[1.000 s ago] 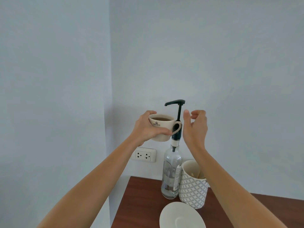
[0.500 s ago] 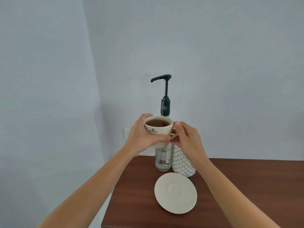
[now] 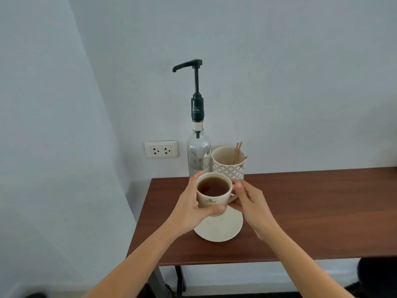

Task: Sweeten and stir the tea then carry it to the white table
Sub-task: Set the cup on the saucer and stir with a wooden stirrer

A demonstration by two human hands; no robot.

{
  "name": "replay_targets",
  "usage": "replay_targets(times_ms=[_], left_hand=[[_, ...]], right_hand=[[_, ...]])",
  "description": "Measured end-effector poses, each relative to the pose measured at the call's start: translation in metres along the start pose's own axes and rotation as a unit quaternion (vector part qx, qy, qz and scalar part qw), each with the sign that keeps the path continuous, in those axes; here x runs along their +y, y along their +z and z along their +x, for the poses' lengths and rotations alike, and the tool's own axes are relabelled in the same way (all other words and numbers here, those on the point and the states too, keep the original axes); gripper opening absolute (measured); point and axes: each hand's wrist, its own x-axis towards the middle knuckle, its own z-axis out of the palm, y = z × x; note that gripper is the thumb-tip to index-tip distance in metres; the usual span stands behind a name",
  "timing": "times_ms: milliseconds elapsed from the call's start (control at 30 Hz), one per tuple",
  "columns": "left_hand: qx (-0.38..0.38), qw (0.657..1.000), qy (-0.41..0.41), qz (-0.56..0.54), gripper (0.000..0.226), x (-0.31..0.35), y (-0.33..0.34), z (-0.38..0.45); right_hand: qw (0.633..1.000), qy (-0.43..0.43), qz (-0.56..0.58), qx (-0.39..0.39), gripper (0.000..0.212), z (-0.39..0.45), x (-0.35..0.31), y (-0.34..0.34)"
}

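A cream cup (image 3: 212,201) full of brown tea (image 3: 213,187) hangs just above a cream saucer (image 3: 223,229) on the brown table (image 3: 311,211). My left hand (image 3: 193,209) wraps the cup's left side and underside. My right hand (image 3: 247,201) pinches the cup's handle on the right. Behind stands a clear glass syrup bottle (image 3: 197,155) with a tall black pump (image 3: 196,82), its spout pointing left. Beside it a patterned white holder (image 3: 228,166) contains wooden stir sticks (image 3: 237,152).
A white wall socket (image 3: 161,149) sits left of the bottle. The table's left edge and front edge are near, with dark metal legs (image 3: 178,278) below. Pale walls meet in a corner at left.
The cup has come down from beside the pump spout to just over the saucer. My right hand closed onto the handle. The view tilted downward.
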Motion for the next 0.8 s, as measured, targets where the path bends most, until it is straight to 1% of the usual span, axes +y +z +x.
replay_targets(times_ms=[133, 367, 800], left_hand=[[0.003, 1.0, 0.006, -0.005, 0.077, -0.018, 0.015, -0.01], [0.032, 0.999, 0.007, -0.018, 0.089, -0.041, 0.034, -0.018], [0.065, 0.998, 0.018, 0.001, 0.088, -0.057, 0.043, -0.014]], right_hand=[[1.0, 0.016, 0.015, -0.009, 0.032, -0.009, 0.022, -0.003], [0.999, 0.037, 0.026, -0.022, 0.033, -0.012, 0.041, -0.006], [0.998, 0.05, 0.034, -0.016, 0.033, -0.005, 0.058, -0.005]])
